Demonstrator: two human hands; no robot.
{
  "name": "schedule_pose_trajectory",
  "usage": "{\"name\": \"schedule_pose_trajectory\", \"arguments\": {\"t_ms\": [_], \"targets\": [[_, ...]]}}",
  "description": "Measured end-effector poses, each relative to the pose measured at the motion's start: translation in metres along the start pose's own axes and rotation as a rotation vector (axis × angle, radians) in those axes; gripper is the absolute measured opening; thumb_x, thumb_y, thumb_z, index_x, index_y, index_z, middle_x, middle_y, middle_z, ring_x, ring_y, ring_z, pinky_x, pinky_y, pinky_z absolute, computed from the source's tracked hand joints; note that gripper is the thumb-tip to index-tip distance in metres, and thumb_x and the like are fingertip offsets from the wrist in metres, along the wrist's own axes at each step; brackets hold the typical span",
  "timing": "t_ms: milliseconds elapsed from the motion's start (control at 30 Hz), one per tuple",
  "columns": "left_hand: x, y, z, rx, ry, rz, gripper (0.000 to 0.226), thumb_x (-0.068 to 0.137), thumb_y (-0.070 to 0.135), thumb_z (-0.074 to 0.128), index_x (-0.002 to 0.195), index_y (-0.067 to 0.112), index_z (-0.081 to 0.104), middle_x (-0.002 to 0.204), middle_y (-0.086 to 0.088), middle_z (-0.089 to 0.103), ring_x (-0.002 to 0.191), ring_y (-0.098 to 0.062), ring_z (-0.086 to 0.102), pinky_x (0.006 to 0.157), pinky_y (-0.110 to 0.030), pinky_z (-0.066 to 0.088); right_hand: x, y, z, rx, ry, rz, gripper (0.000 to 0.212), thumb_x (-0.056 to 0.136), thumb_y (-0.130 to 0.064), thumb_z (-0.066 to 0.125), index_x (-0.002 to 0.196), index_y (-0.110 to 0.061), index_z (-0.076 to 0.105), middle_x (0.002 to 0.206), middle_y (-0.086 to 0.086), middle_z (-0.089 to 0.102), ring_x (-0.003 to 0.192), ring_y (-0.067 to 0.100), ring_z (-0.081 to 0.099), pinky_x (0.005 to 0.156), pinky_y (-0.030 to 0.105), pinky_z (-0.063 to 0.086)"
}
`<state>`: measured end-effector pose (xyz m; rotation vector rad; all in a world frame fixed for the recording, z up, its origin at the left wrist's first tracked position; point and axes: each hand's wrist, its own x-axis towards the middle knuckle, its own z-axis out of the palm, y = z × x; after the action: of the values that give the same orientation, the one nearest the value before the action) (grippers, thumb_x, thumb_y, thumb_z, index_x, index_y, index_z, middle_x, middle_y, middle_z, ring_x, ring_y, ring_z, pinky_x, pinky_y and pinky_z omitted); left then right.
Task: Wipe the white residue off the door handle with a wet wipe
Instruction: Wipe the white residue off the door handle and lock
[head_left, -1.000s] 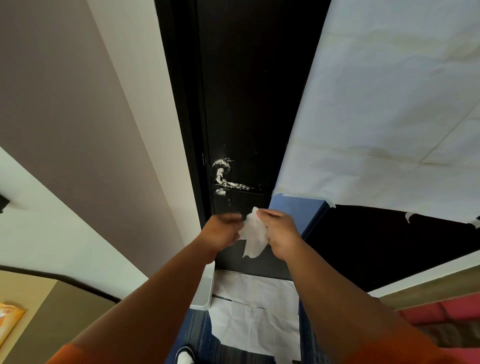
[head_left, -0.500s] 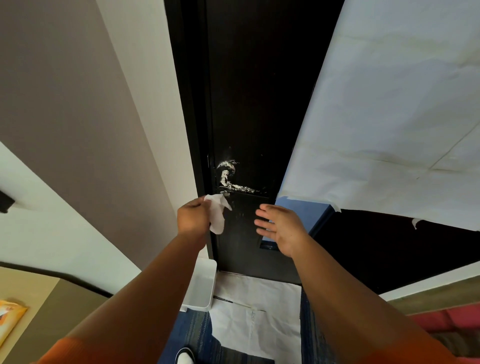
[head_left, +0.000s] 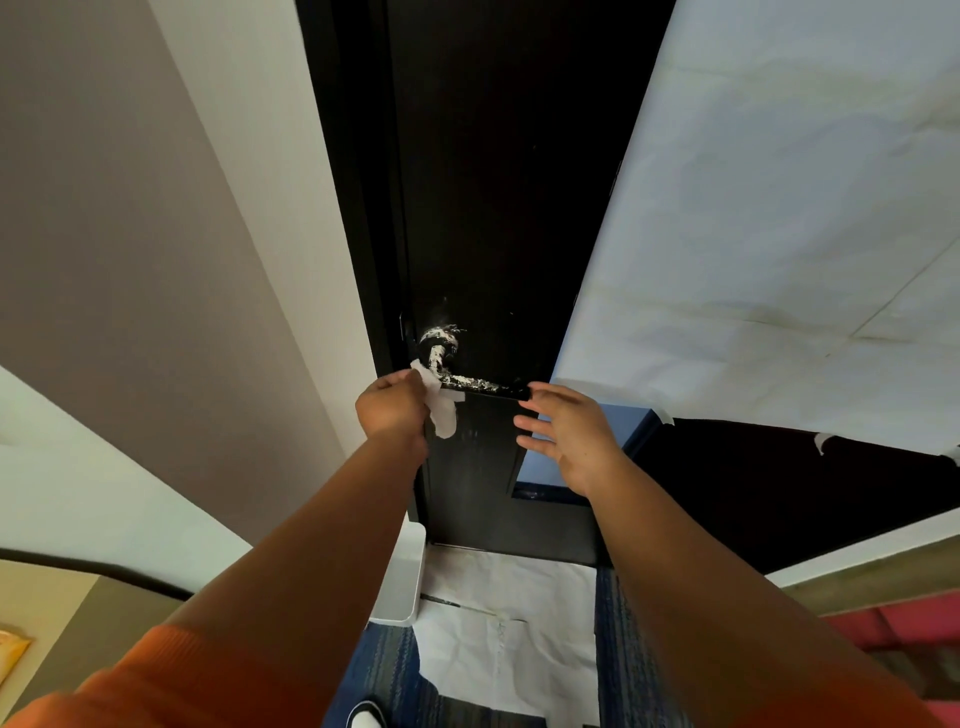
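Soft, even light, fairly bright, no hard shadows or glare. Black door (head_left: 493, 182) is very dark with almost no detail. Paper (head_left: 779, 234) on the right is the brightest area, not blown out. Wall (head_left: 130, 234) lines bend strongly toward the edges. Wipe (head_left: 441, 410) and handle (head_left: 467, 382) reasonably sharp; sleeve (head_left: 171, 670) at the bottom is soft.

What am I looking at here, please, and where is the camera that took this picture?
No machine here: a person wears a wide-angle camera on the head, so you look down along both forearms. The left hand grips a white wet wipe against the door handle, which is streaked with white residue. The right hand is open, fingers spread, by the handle's free end, holding nothing. The door is black; white paper lies on the floor below.
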<state>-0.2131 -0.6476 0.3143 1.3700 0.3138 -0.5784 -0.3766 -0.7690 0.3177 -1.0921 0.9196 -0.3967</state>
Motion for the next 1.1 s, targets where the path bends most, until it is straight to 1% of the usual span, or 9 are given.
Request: {"name": "schedule_pose_trajectory", "arguments": {"t_ms": [133,267,400,500,600,767,867,967,1100], "targets": [[-0.003,-0.005,0.003,-0.009,-0.056,0.004,0.006,0.085,0.022,0.08,0.083,0.016,0.08,0.093,-0.01,0.079,0.097,-0.03,0.075,0.095,-0.043,0.059,0.003,-0.003,0.0,-0.007,0.014,0.003,0.021,0.101,-0.017,0.057,0.12,-0.019,0.067,0.117,0.009,0.068,0.1,0.025,0.072,0.075,0.036,0.062],[-0.006,-0.006,0.001,-0.018,-0.089,0.027,0.004,0.084,0.019,0.083,0.084,0.015,0.081,0.091,-0.008,0.08,0.094,-0.029,0.076,0.096,-0.044,0.059,0.003,-0.003,0.004,-0.029,0.017,-0.004,0.023,0.101,-0.015,0.056,0.122,-0.017,0.066,0.117,0.01,0.07,0.1,0.025,0.072,0.076,0.036,0.062],[-0.002,0.007,0.009,0.077,-0.098,0.053,0.007,0.085,0.017,0.082,0.079,0.018,0.08,0.077,0.0,0.079,0.088,-0.024,0.075,0.092,-0.039,0.06,0.002,-0.002,0.008,-0.011,0.0,0.008,0.027,0.102,-0.014,0.055,0.128,-0.015,0.062,0.119,0.012,0.07,0.101,0.027,0.071,0.074,0.035,0.063],[-0.004,-0.002,0.008,0.218,-0.009,0.174,0.008,0.087,0.028,0.08,0.088,0.019,0.081,0.091,-0.004,0.078,0.094,-0.026,0.073,0.094,-0.036,0.057,0.001,0.0,0.009,-0.013,0.002,0.007,0.029,0.101,-0.013,0.056,0.131,-0.015,0.06,0.118,0.012,0.07,0.101,0.027,0.071,0.076,0.036,0.062],[-0.011,-0.016,0.002,0.218,0.045,0.232,0.011,0.089,0.029,0.078,0.092,0.02,0.082,0.092,-0.002,0.077,0.096,-0.026,0.071,0.098,-0.038,0.056,0.001,0.002,0.009,-0.017,0.009,0.0,0.032,0.1,-0.015,0.058,0.132,-0.016,0.059,0.114,0.009,0.072,0.1,0.026,0.072,0.079,0.038,0.062],[0.001,0.004,0.01,0.216,-0.008,0.119,0.008,0.079,0.03,0.085,0.077,0.023,0.081,0.086,0.0,0.078,0.091,-0.025,0.074,0.096,-0.044,0.058,0.0,0.004,0.011,-0.005,0.016,0.007,0.035,0.101,-0.012,0.057,0.135,-0.012,0.056,0.116,0.013,0.071,0.103,0.03,0.071,0.082,0.042,0.061],[0.004,0.01,0.014,0.307,-0.015,0.166,0.012,0.078,0.034,0.084,0.078,0.023,0.081,0.083,0.003,0.078,0.088,-0.023,0.074,0.093,-0.038,0.059,-0.001,0.003,0.013,0.016,0.009,0.021,0.035,0.102,-0.008,0.053,0.136,-0.008,0.055,0.122,0.018,0.068,0.108,0.036,0.068,0.082,0.042,0.06],[-0.013,-0.005,0.007,0.344,0.037,0.298,0.009,0.09,0.03,0.077,0.092,0.023,0.081,0.084,0.01,0.071,0.092,-0.018,0.068,0.09,-0.028,0.052,-0.002,0.004,0.013,-0.003,0.007,0.02,0.034,0.102,-0.01,0.054,0.136,-0.01,0.055,0.122,0.016,0.069,0.107,0.032,0.069,0.08,0.039,0.061],[-0.02,-0.013,0.003,0.378,0.064,0.374,0.012,0.091,0.03,0.075,0.094,0.02,0.081,0.08,0.013,0.069,0.088,-0.014,0.066,0.092,-0.025,0.052,-0.002,0.004,0.012,-0.003,0.007,0.016,0.034,0.101,-0.012,0.056,0.135,-0.015,0.056,0.119,0.013,0.07,0.103,0.029,0.07,0.079,0.038,0.062]]}}
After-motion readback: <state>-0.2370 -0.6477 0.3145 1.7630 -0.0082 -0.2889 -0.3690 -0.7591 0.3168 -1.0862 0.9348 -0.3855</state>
